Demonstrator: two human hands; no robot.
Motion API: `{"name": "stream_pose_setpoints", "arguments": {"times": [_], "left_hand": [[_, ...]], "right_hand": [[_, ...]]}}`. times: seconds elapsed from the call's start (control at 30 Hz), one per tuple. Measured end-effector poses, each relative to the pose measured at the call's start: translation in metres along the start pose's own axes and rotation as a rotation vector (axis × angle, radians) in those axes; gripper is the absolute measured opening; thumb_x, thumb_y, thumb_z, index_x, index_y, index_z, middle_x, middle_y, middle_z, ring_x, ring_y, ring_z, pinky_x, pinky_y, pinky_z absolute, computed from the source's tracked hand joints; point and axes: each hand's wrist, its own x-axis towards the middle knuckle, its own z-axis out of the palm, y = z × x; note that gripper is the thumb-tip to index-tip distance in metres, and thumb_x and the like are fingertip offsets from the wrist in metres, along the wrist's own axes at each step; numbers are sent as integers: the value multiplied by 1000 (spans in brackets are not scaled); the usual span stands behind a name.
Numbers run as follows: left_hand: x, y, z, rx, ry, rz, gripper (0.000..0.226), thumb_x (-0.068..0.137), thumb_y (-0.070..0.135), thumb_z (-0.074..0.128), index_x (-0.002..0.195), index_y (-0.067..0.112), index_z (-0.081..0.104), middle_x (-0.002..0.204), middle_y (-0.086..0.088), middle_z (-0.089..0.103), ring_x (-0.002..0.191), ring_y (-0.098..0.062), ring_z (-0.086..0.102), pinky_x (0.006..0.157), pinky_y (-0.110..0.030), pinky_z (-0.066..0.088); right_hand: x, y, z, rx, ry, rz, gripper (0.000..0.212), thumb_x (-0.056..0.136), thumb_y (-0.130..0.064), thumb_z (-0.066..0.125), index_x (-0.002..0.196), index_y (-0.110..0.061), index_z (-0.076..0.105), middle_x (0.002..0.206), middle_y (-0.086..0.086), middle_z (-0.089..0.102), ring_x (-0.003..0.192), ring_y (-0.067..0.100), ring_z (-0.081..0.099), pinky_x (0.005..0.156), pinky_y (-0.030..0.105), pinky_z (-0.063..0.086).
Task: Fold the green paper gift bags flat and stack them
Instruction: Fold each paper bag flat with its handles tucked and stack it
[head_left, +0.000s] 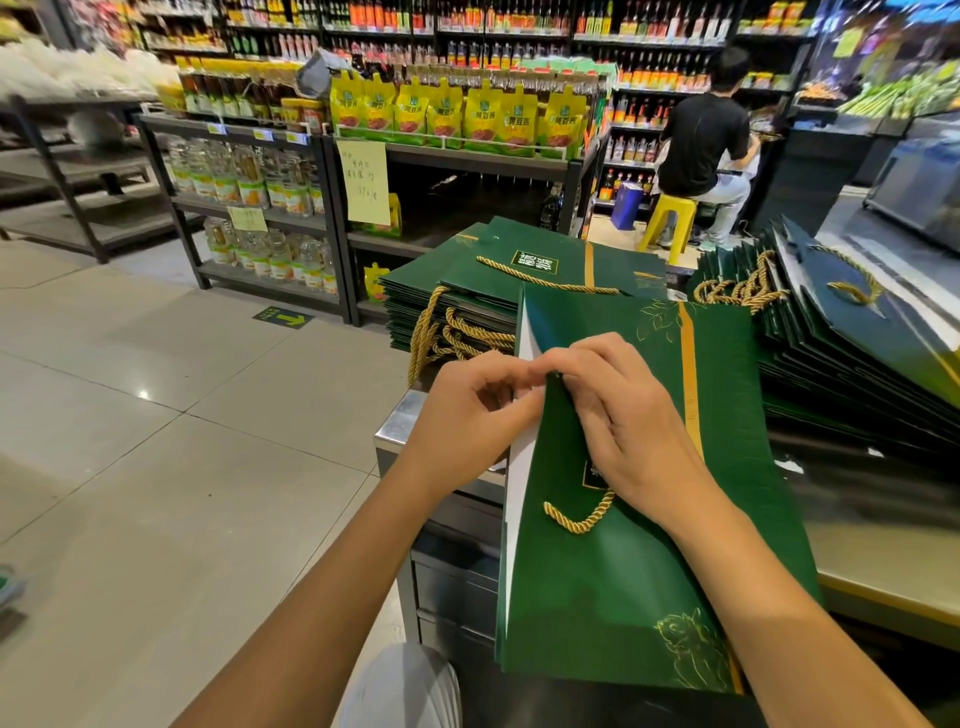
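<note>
I hold one green paper gift bag (613, 582) with gold rope handles in front of me, its white inside showing along the left edge. My left hand (470, 410) pinches that left edge near the fold. My right hand (618, 415) lies on the bag's front face, its fingertips pinching the same fold beside the left hand. A stack of flat green bags (524, 270) lies on the counter behind it. A second, slanting stack of green bags (857, 332) sits to the right.
A steel counter (402, 423) stands under the bags, with drawers below. Shelves of bottles and yellow pouches (452, 117) stand beyond. A person in black sits on a yellow stool (670, 218) at the back right. Tiled floor (156, 415) spreads to the left.
</note>
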Motion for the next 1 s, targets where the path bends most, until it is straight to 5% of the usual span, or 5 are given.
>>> {"name": "stream_pose_setpoints", "arguments": {"times": [0.2,0.37,0.53,0.63,1.0], "left_hand": [[-2,-2,-6,-25,28,-95,7,96,6,64,95,9,70,81,-1,67,74,-15,65,68,-27,54],[-3,2,-18,-259,91,-258,12,100,4,55,91,10,61,80,-9,69,77,-22,72,66,-38,62],[1,-1,-25,-442,3,-341,6,95,14,62,99,11,61,89,-7,71,82,-23,71,68,-32,60],[3,2,-28,-416,-136,-388,37,87,21,72,121,11,61,102,-8,76,95,-28,74,80,-37,62],[7,7,-26,-270,-249,-449,39,86,0,77,120,14,63,92,-11,71,88,-33,71,83,-50,61]], "right_hand": [[0,-2,1,-30,53,-5,29,101,-2,48,122,-15,64,109,3,52,101,27,53,84,38,47],[-1,-4,1,-27,89,-2,31,100,1,48,122,-13,65,108,4,51,99,28,53,83,38,46],[-1,-6,1,-41,66,24,32,101,-7,45,124,-17,65,109,1,49,103,24,51,81,39,47],[0,-7,1,-102,45,20,35,99,-15,43,127,-22,63,110,1,48,104,22,49,77,42,50],[0,-1,5,-266,53,67,28,91,-30,63,115,-17,72,107,-1,59,100,20,52,83,41,48]]}}
